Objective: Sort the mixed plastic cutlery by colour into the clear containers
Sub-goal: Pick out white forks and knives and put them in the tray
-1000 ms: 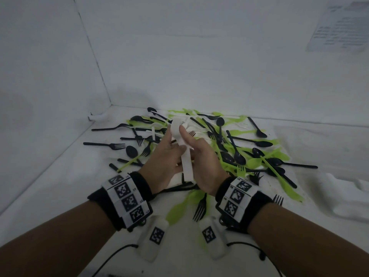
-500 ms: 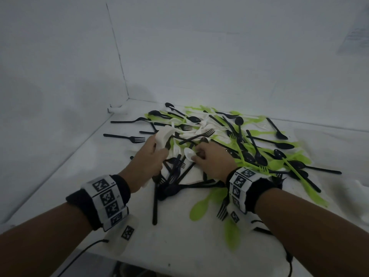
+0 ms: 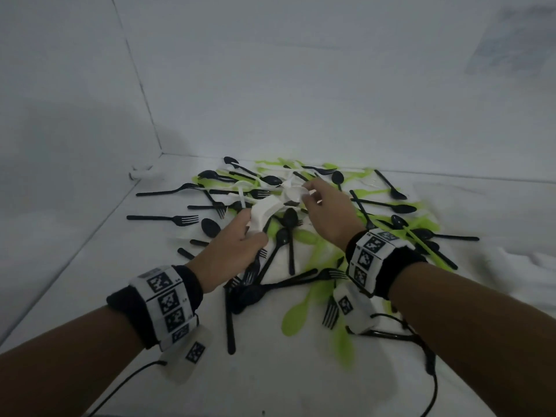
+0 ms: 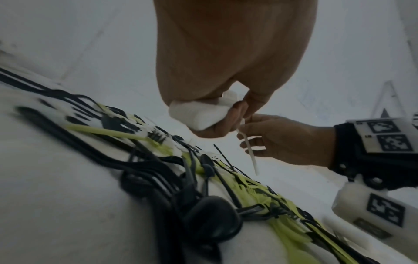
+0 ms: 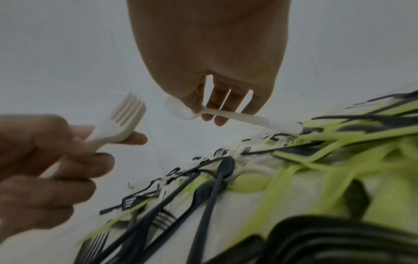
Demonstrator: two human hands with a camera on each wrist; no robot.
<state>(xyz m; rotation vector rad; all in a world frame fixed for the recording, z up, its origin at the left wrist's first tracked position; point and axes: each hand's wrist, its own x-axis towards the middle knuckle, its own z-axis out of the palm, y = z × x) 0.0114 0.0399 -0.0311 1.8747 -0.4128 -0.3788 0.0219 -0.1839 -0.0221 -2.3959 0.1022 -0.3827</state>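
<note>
While both hands worked above the pile, the scene stood as follows.

Left hand: the left hand [image 3: 233,251] was curled round a bundle of white forks [image 3: 264,213], handles in the fist, tines fanned out past the fingers; the right wrist view showed the fork heads [image 5: 123,121] stacked together above its thumb.

Right hand: the right hand [image 3: 328,212] pinched a white spoon [image 5: 181,110] by the neck between thumb and fingertips, bowl toward the left hand, handle slanting down toward the pile; its other fingers [image 5: 222,105] hung fairly straight behind the handle.

Spacing: the two hands were near each other, the spoon just beside the fork bundle; whether they touched I could not tell.

Pile: mixed cutlery [image 3: 301,236] in black, green and white lay spread over the middle of the worktop [image 3: 90,266], reaching toward its far edge by the wall.

Black pieces: a black fork [image 3: 168,218] lay apart toward the left edge, and a black spoon [image 3: 391,188] near the far edge.

Green pieces: a green spoon [image 3: 296,319] lay toward the near edge, beside the right wrist.

Wrists: both wore black bands with printed square markers [image 3: 168,302].
</note>
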